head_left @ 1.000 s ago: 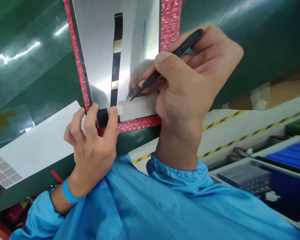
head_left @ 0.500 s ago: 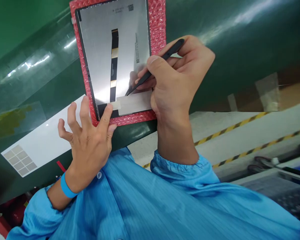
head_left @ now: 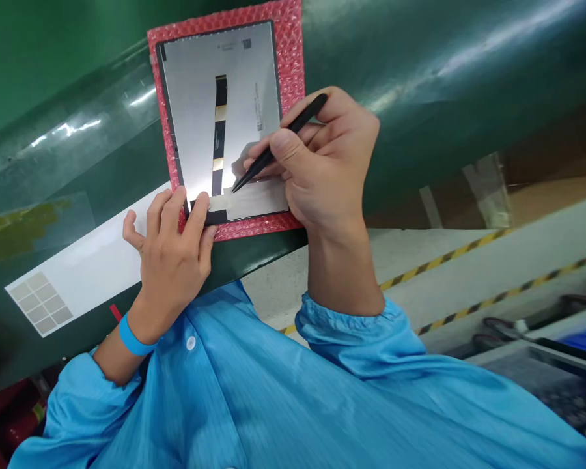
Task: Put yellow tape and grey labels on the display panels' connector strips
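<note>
A display panel [head_left: 190, 98] lies silver back up on pink bubble wrap [head_left: 290, 65]. Down its middle runs a dark flex cable [head_left: 219, 137] with gold-coloured sections. My right hand [head_left: 327, 156] is closed around black tweezers [head_left: 283, 140], their tips at a pale tape strip [head_left: 258, 198] along the panel's lower edge. My left hand [head_left: 173, 251] has its fingers spread. Its index fingertip rests at the panel's lower left corner, beside a small pale piece of tape [head_left: 219, 203].
A white sheet [head_left: 97, 267] with grey-beige squares [head_left: 41, 303] lies left on the green table mat [head_left: 444, 117]. Yellowish film [head_left: 24, 225] lies farther left. Past the table's edge, yellow-black tape [head_left: 444, 255] marks the floor, and a grey-rimmed bin [head_left: 542, 345] stands at right.
The tweezer tips have shifted left along the tape strip, closer to my left index finger. The panel appears slightly lower and smaller as the view moved. Both hands keep their poses.
</note>
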{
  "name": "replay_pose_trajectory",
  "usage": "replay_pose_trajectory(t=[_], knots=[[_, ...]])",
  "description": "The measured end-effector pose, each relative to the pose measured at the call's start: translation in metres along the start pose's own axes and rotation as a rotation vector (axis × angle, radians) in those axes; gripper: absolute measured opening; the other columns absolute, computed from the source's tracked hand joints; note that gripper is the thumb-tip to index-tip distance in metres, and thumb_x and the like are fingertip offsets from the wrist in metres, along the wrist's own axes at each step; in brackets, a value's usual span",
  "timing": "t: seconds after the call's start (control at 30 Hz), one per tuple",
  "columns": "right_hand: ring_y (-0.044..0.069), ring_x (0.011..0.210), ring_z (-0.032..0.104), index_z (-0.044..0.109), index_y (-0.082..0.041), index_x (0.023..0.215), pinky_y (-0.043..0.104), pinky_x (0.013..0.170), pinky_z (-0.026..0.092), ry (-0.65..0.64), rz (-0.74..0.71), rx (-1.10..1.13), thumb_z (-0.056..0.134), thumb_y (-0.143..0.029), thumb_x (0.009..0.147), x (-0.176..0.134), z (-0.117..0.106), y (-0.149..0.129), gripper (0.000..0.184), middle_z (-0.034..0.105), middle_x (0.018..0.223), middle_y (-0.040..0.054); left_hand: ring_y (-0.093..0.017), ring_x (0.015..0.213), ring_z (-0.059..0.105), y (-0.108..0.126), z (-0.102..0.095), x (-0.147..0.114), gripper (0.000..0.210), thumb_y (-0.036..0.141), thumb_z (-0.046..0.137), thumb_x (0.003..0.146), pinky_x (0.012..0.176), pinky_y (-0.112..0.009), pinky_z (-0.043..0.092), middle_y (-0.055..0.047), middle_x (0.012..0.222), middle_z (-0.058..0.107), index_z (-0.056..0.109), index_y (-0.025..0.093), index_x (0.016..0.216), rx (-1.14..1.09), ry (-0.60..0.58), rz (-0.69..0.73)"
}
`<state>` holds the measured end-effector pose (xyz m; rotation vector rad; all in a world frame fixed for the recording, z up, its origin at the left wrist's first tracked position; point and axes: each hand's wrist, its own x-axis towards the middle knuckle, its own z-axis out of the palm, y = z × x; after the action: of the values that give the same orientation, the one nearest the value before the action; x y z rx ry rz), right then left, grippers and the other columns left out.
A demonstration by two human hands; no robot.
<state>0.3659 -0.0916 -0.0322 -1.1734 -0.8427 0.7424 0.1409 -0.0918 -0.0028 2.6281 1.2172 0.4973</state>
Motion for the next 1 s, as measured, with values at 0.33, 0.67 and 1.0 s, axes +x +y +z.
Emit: replay_pose_trajectory(t=[0.33, 0.67, 1.0], knots=[[0.023, 0.074, 0.078, 0.058, -0.028, 0.091, 0.032, 0.052, 0.061, -0.054, 0.096, -0.062, 0.089, -0.048, 0.089, -0.003, 0.008, -0.021, 0.037, 0.076, 0.075, -0.002, -0.036, 0.144, 0.055, 0.002, -0.001, 0.001, 0.039, 0.031, 0.053, 0.108, 0.119, -0.059, 0.018, -0.016, 0.151, 0.064, 0.064, 0.026, 0.145, 0.019, -0.011, 0.018], [0.025, 0.063, 0.075, 0.059, -0.028, 0.092, 0.036, 0.047, 0.058, -0.027, 0.045, -0.084, 0.088, -0.038, 0.089, -0.003, 0.014, -0.014, 0.031, 0.074, 0.072, -0.0023, -0.038, 0.147, 0.052, 0.004, -0.004, 0.001, 0.043, 0.032, 0.056, 0.106, 0.122, -0.063, 0.017, -0.015, 0.154, 0.062, 0.063, 0.03, 0.148, -0.056, -0.065, -0.035], [0.022, 0.078, 0.08, 0.068, -0.031, 0.099, 0.035, 0.064, 0.066, 0.166, -0.244, -0.204, 0.08, -0.036, 0.097, -0.046, 0.024, -0.018, 0.014, 0.071, 0.079, -0.0052, -0.039, 0.146, 0.051, 0.004, -0.007, 0.002, 0.043, 0.031, 0.056, 0.106, 0.122, -0.062, 0.016, -0.015, 0.153, 0.061, 0.063, 0.029, 0.148, -0.054, -0.08, -0.045]])
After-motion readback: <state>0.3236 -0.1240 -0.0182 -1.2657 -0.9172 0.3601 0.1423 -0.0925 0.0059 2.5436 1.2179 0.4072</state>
